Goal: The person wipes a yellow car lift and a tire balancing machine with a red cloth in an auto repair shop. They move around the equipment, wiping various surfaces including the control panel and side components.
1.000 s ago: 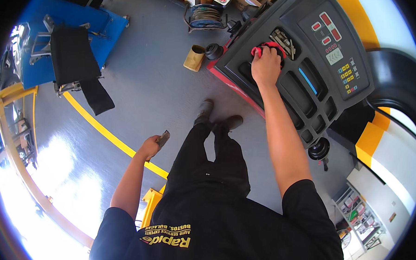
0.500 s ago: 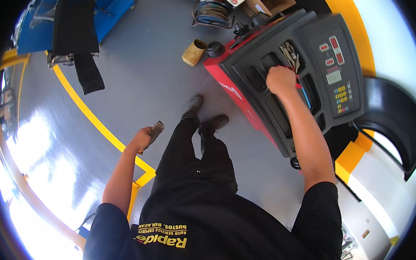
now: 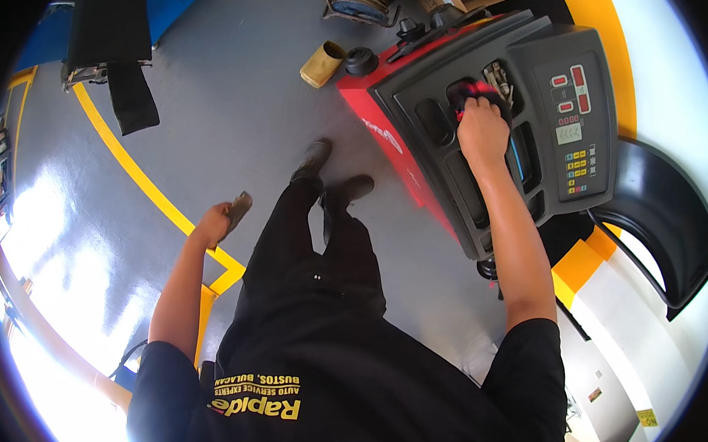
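My right hand [image 3: 484,132] reaches over the top tray [image 3: 460,174] of a red and dark grey wheel balancer [image 3: 396,156]. Its fingers close on a red-and-black thing [image 3: 477,90], blurred and partly covered by the hand, at one of the tray's upper compartments. Beside it, a compartment holds small metal pieces [image 3: 500,79], and a blue strip [image 3: 516,158] lies in a long slot. Low on the left, away from the machine, my left hand [image 3: 213,224] grips a worn, flat greyish-brown object [image 3: 236,214] whose kind I cannot make out.
The balancer's control panel [image 3: 573,128] faces up on the right, with a black curved wheel guard [image 3: 658,214] beyond. On the floor stand a yellowish container [image 3: 323,65] and a cable reel [image 3: 363,2]. A blue lift with a black pad [image 3: 110,21] is at upper left; a yellow line [image 3: 132,152] crosses the floor.
My right hand has shifted slightly downward in view, and the red-and-black thing now shows above its fingers. The left hand still grips the same object. The whole view has shifted a little.
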The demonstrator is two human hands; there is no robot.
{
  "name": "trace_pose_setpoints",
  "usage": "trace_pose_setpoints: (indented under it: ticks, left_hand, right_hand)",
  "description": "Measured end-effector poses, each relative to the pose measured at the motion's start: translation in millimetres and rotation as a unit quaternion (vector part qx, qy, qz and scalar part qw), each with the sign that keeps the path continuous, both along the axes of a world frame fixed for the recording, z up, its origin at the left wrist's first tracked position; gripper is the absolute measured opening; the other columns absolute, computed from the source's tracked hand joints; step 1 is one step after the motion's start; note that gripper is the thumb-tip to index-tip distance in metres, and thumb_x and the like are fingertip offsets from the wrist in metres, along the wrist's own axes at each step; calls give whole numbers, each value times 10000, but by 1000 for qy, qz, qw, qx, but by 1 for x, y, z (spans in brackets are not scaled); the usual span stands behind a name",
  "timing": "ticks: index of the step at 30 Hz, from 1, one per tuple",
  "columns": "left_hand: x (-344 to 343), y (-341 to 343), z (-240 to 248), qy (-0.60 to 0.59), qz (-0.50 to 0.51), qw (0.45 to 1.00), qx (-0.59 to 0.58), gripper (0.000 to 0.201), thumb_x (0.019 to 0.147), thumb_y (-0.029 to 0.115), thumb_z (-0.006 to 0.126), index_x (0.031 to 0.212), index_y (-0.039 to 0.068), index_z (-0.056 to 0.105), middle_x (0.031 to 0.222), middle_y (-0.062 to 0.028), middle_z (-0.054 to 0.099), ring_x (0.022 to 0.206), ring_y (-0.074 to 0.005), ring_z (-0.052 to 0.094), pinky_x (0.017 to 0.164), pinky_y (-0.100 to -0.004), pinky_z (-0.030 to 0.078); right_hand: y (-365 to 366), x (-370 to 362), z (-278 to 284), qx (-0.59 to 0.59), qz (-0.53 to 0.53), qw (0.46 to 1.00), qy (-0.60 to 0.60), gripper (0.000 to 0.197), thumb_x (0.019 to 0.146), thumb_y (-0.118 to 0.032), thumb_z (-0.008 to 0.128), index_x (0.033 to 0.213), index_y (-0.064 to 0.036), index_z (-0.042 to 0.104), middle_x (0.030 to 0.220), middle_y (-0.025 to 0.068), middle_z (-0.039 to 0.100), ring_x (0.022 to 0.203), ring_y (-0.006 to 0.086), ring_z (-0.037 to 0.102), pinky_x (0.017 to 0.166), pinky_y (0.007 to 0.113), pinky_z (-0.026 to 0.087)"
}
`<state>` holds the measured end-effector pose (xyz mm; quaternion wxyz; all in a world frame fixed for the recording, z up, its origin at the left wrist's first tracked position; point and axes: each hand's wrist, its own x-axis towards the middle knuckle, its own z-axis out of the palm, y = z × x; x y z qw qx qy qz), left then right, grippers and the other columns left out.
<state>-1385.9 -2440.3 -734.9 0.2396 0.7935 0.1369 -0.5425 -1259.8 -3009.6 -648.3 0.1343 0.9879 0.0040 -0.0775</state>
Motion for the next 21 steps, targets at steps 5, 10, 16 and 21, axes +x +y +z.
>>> trace_pose_setpoints:
  ticks: [5, 10, 16, 21]
  left_hand:
    - [33, -21, 15, -40, 15, 999, -21, 586, 847, 45, 473, 1416, 14, 608, 1264, -271, 702, 1202, -405, 668, 1039, -428, 503]
    - [23, -11, 4, -50, 45, 998, -19, 584, 839, 52, 482, 1405, 32, 623, 1234, -268, 713, 1189, -393, 677, 1024, -428, 508]
    - [-1, 12, -11, 51, -27, 998, 24, 553, 837, 55, 486, 1363, 28, 653, 1219, -268, 720, 1173, -394, 685, 996, -440, 518]
    - [13, 5, -3, 0, -46, 999, 12, 570, 835, 52, 478, 1381, 6, 632, 1214, -265, 721, 1155, -398, 688, 984, -435, 523]
  right_hand:
    - [2, -1, 11, -23, 4, 988, 151, 212, 903, -184, 626, 983, -45, 765, 1006, 157, 753, 947, 354, 716, 861, 483, 577]
    - [-11, 6, 68, 294, -249, 921, 61, 296, 843, -168, 647, 1071, 3, 726, 1118, 270, 715, 1083, 478, 652, 915, 520, 514]
    - [76, -29, 11, 158, -31, 986, -36, 227, 822, -85, 693, 1049, -74, 690, 1206, 109, 652, 1056, 338, 622, 837, 478, 559]
    - [87, -35, -20, 193, -69, 975, -84, 196, 915, -125, 613, 1068, -50, 710, 1186, 93, 672, 1007, 321, 664, 805, 434, 596]
